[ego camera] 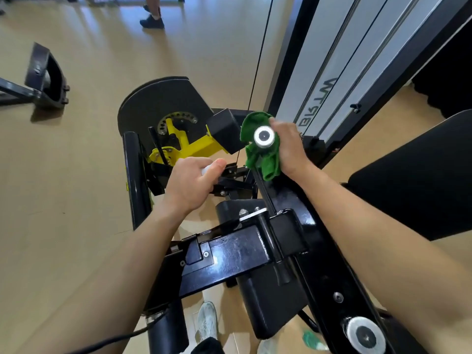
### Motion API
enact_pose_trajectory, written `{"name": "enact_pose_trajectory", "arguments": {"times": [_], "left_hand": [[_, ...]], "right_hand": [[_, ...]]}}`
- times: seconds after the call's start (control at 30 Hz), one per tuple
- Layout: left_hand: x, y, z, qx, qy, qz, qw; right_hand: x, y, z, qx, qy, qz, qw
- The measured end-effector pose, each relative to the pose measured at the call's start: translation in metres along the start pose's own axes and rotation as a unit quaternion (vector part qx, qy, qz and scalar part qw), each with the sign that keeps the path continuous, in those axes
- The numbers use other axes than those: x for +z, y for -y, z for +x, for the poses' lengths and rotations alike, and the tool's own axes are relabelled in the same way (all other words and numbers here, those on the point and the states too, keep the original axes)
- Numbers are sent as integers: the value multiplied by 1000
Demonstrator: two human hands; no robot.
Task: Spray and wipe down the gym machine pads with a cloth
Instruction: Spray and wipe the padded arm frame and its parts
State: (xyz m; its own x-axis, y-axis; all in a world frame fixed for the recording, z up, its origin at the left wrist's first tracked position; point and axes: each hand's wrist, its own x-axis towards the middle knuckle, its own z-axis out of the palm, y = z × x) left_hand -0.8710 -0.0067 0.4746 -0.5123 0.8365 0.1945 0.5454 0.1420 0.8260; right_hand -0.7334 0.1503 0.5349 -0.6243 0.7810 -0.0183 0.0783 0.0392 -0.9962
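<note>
Head view.

- The left hand [190, 183] is held over the machine's lower frame, its fingers [217, 166] curled round a small white object. Only the white tip shows, so it is taken to be the spray bottle [205, 171] on the strength of the task.
- The right hand [288, 146] is seen gripping the green cloth [258, 159]. The cloth is bunched round the top of a black handle bar [265, 198], and the bar's chrome end cap [264, 136] is left showing through the folds.
- The cloth is therefore on the bar end, not on any pad.
- A large black pad [421, 175] is noted to the right of the right forearm, well apart from the cloth. A second pad [270, 305] lies low in the frame under the black crossbeam [235, 254]. A small black block [224, 130] sits just left of the cloth, beside the yellow mechanism [186, 144].
- The weight-stack guard [329, 80] stands behind. Another person's shoes [152, 21] are seen far off on the floor [63, 175].

Step judged: wiping of a grip, with the bottle kept ready; the pads appear not yet reached. No wetness can be made out on them.

Next move, as judged: the nozzle must be aimed at the nearest pad, and the cloth must be lifted off the bar and spread flatter, so that the pad face is covered in broad strokes.
</note>
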Motion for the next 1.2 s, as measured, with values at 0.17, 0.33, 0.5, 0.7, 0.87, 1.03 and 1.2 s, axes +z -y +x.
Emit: {"name": "enact_pose_trajectory", "arguments": {"times": [0.17,0.33,0.5,0.7,0.87,1.03,1.2], "left_hand": [[2,-5,5,-20,-6,-44,999],[9,-12,4,-14,-6,-82,996],[11,-6,7,-21,-12,-86,996],[11,-2,7,-39,-33,-98,994],[7,-5,2,-38,-35,-112,992],[4,-2,-2,-47,-38,-112,992],[12,-7,4,-49,-40,-123,990]], "right_hand": [[-6,16,8,52,82,-95,991],[17,31,-25,-30,-55,72,995],[29,15,-22,-153,-70,0,986],[-4,40,19,121,190,-2,974],[-39,29,60,214,277,-119,929],[-16,32,27,185,237,-62,952],[-8,-2,-51,86,-43,55,994]]}}
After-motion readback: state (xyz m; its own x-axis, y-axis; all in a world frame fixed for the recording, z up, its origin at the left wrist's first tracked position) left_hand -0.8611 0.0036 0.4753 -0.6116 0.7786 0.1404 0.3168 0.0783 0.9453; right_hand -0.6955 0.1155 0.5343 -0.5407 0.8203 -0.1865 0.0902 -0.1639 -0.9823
